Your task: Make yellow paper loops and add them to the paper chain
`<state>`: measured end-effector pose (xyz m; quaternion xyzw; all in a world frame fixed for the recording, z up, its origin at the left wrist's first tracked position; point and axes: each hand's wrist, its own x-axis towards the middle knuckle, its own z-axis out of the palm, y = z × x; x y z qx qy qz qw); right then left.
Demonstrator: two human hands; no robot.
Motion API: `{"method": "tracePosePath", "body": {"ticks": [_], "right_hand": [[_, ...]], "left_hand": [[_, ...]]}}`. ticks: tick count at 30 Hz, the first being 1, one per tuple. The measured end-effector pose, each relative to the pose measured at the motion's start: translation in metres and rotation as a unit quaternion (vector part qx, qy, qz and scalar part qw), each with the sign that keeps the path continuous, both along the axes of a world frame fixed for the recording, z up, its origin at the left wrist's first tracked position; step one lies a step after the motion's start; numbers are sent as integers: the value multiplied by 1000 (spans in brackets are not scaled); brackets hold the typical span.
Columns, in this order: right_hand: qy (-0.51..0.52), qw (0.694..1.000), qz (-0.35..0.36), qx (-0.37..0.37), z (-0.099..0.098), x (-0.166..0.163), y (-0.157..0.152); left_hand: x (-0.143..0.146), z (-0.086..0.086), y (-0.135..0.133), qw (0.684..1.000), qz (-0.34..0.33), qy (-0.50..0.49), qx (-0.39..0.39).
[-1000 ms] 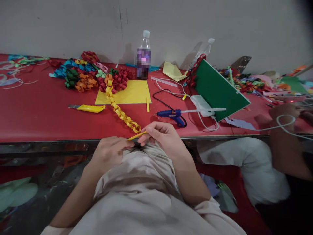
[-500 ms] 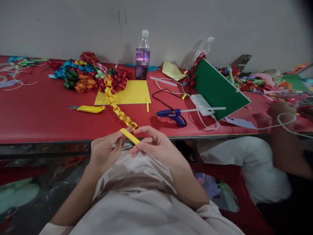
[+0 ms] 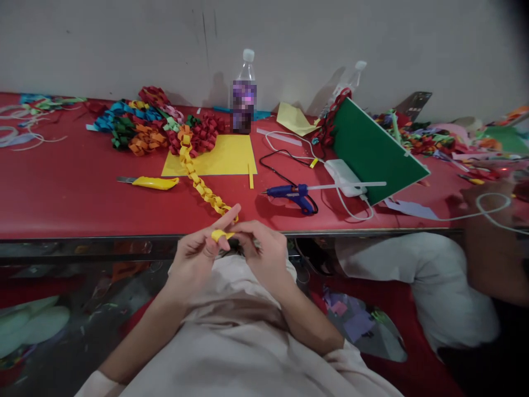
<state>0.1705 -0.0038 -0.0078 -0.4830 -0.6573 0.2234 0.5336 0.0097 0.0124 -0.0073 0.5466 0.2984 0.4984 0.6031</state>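
Observation:
My left hand (image 3: 198,251) and my right hand (image 3: 260,248) meet just below the front edge of the red table (image 3: 61,187). Both pinch a small yellow paper strip (image 3: 219,235), bent into a curl between the fingertips. My left forefinger sticks up towards the end of a yellow paper chain (image 3: 202,190). That chain runs from the table edge back over a yellow paper sheet (image 3: 225,157) to a heap of coloured paper chains (image 3: 149,124).
A yellow utility knife (image 3: 152,182) lies left of the chain. A blue glue gun (image 3: 291,193) with its cable, a white adapter (image 3: 343,176) and a tilted green board (image 3: 372,151) lie to the right. A plastic bottle (image 3: 243,94) stands by the wall. Another person's arm (image 3: 491,242) is at the right.
The strip was held out straight between my hands; now it is bent into a curl and my hands have closed together. My left forefinger has lifted.

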Motion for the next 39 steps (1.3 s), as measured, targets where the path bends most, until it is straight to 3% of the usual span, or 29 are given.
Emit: {"method": "tracePosePath", "body": {"ticks": [4, 9, 11, 14, 16, 19, 20, 22, 25, 27, 29, 33, 39], "right_hand": [[-128, 982, 45, 128, 2, 24, 5], [-274, 921, 137, 242, 23, 42, 5], [-296, 907, 157, 254, 25, 44, 4], [-280, 923, 149, 221, 14, 43, 2], [-252, 942, 121, 186, 0, 40, -1], [-171, 978, 55, 102, -18, 37, -3], [-145, 986, 23, 75, -22, 36, -4], [-108, 993, -37, 29, -27, 35, -4], [-47, 997, -51, -39, -24, 37, -3], [53, 993, -6, -103, -20, 39, -3], [176, 968, 56, -172, -16, 41, -3], [327, 897, 119, -274, -17, 43, -3], [367, 851, 147, -346, -30, 36, -3]], "left_hand": [[-4, -1, -2, 995, -79, 64, -19], [-10, 1, 2, 968, -213, 63, -112], [-14, 2, 2, 949, -269, 58, -154], [-21, 2, 2, 926, -317, -9, -207], [-25, 1, 4, 951, -250, -69, -168], [-30, -1, 15, 1000, -8, -21, -11], [-31, -2, 21, 995, 70, 52, 57], [-32, -4, 32, 934, 162, 244, 204], [-27, -8, 46, 813, 154, 423, 370], [-21, -11, 53, 760, 126, 484, 414], [-16, -13, 58, 727, 101, 524, 432], [-12, -18, 67, 724, 86, 517, 449], [-15, -23, 72, 750, 66, 505, 421]]}}
